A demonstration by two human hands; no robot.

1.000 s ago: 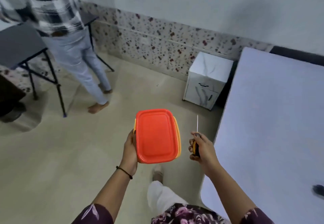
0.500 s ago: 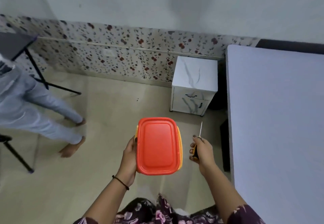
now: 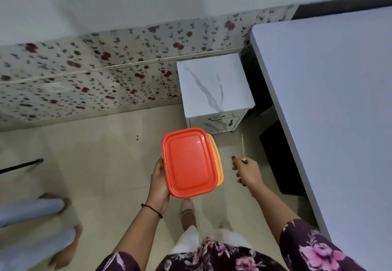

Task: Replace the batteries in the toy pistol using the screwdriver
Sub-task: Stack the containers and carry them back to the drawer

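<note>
So the left hand (image 3: 159,183) still grips the orange box (image 3: 188,162) by its left edge. The right hand (image 3: 247,172), just right of the box, stays clenched round the screwdriver (image 3: 242,145), shaft pointing away. The pistol's nowhere in view, maybe inside the box? The nightstand (image 3: 214,86) beyond the box is closer now, so I'd say still walking, no battery work yet.

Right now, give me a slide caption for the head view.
Left hand holds a red-lidded box, right hand grips a screwdriver, beside a grey table.
</note>
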